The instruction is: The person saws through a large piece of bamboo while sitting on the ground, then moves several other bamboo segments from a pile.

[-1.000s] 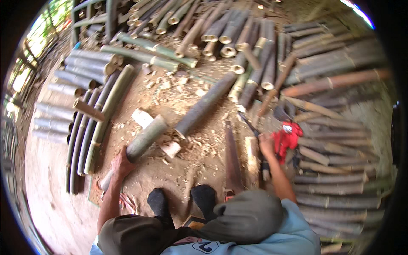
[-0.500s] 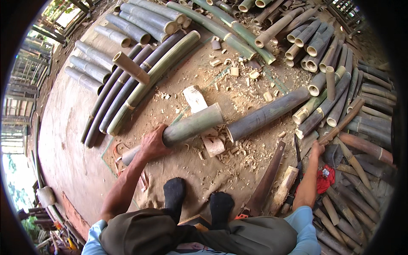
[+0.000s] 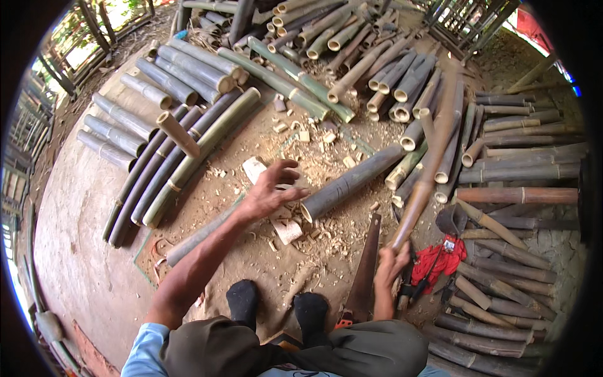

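My left hand (image 3: 270, 195) is held over the chip-strewn ground, open, fingers apart and holding nothing. Below its forearm lies a slim grey bamboo length (image 3: 204, 235). Just right of its fingertips rests a thick dark bamboo tube (image 3: 352, 181), its cut end facing the hand. Pale pieces of wood (image 3: 286, 230) show beneath and beside the hand. My right hand (image 3: 389, 270) is closed around the lower end of a long brown stick (image 3: 421, 198), which slants upward and away and is smeared by motion. The stick's far end overlaps the bamboo pile.
A saw (image 3: 363, 273) with an orange handle lies by my right foot. Next to my right hand is a red cloth (image 3: 438, 261). Long bamboo poles (image 3: 204, 154) lie at left, with an upright bamboo piece (image 3: 178, 135). Stacked bamboo (image 3: 521, 173) fills the right side.
My left hand has let go of a green bamboo tube, which I cannot make out now. My right hand has come inward with the stick, now pointing more steeply away. The view has shifted.
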`<state>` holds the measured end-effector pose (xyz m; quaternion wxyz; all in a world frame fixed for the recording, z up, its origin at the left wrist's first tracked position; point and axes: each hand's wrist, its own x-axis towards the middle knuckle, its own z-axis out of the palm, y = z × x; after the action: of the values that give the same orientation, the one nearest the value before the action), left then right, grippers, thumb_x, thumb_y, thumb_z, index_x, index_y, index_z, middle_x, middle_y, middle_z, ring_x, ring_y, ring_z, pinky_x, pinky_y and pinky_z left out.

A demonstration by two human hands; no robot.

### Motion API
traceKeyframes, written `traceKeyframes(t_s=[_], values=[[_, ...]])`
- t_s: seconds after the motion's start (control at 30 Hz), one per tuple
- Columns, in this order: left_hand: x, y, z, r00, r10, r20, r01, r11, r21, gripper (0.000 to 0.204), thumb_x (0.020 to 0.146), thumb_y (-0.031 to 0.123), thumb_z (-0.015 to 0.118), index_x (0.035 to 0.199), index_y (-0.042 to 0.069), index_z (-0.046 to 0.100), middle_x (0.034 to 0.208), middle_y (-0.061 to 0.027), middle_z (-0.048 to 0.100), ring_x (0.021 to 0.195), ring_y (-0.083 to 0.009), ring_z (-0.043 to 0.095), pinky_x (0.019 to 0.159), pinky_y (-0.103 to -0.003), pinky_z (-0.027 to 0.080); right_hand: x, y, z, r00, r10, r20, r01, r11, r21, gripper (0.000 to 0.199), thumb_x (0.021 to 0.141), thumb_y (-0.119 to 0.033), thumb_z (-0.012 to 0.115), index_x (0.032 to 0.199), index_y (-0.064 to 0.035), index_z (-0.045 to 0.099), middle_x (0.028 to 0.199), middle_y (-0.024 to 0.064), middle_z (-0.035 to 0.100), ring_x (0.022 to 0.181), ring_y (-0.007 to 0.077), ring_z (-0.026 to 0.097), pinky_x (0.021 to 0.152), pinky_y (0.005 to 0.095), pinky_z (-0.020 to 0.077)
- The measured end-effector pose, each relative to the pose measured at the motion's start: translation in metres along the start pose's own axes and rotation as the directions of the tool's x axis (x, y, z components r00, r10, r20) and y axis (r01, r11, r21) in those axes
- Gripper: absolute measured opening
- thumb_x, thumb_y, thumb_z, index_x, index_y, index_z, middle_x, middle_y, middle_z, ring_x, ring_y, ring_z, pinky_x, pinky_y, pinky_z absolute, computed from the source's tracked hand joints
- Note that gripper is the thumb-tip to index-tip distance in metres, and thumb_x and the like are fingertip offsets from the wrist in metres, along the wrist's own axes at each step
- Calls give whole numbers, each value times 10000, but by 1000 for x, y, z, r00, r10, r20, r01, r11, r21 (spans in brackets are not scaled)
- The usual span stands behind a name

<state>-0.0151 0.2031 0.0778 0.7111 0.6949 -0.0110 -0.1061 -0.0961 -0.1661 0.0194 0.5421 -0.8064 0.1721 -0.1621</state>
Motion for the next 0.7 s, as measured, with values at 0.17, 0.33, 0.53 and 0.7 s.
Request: traceKeyframes(t_s=[0.17, 0.33, 0.53, 0.7], values=[[8, 25, 20, 835, 532, -138, -198, 525, 827, 1073, 636, 246, 894, 1540, 165, 322, 1566, -200, 273, 1476, -436, 203, 1229, -550, 223, -42, -36, -5, 865, 98, 492, -218, 957, 192, 298, 694, -129, 605, 958, 7, 624, 786, 32, 554, 719, 126, 531, 651, 263, 442], [-34, 40, -60, 834, 507, 215, -249, -1, 968, 600, 671, 184, 817, 1239, 195, 622, 1368, -93, 585, 1424, -282, 414, 1211, -567, 227, 20, -72, -36, 505, 51, 862, -142, 990, 25, 295, 561, -142, 660, 844, -56, 655, 764, -33, 584, 627, 65, 498, 554, 248, 374], [-87, 14, -64, 996, 92, -5, -39, 470, 882, 354, 739, 260, 807, 1018, 100, 658, 893, -78, 678, 819, -295, 696, 727, -428, 554, 98, -99, 7, 675, 40, 737, -307, 923, 231, 458, 727, -114, 667, 1176, -31, 628, 825, 3, 624, 586, 86, 516, 527, 253, 461], [-105, -29, -48, 968, 148, -205, 62, 647, 760, 485, 741, 315, 816, 1166, 115, 692, 981, -115, 696, 893, -315, 693, 778, -429, 544, 106, -63, 46, 756, 16, 654, -164, 972, 166, 484, 922, -162, 651, 1388, -77, 550, 962, -3, 597, 792, 77, 551, 593, 225, 478]])
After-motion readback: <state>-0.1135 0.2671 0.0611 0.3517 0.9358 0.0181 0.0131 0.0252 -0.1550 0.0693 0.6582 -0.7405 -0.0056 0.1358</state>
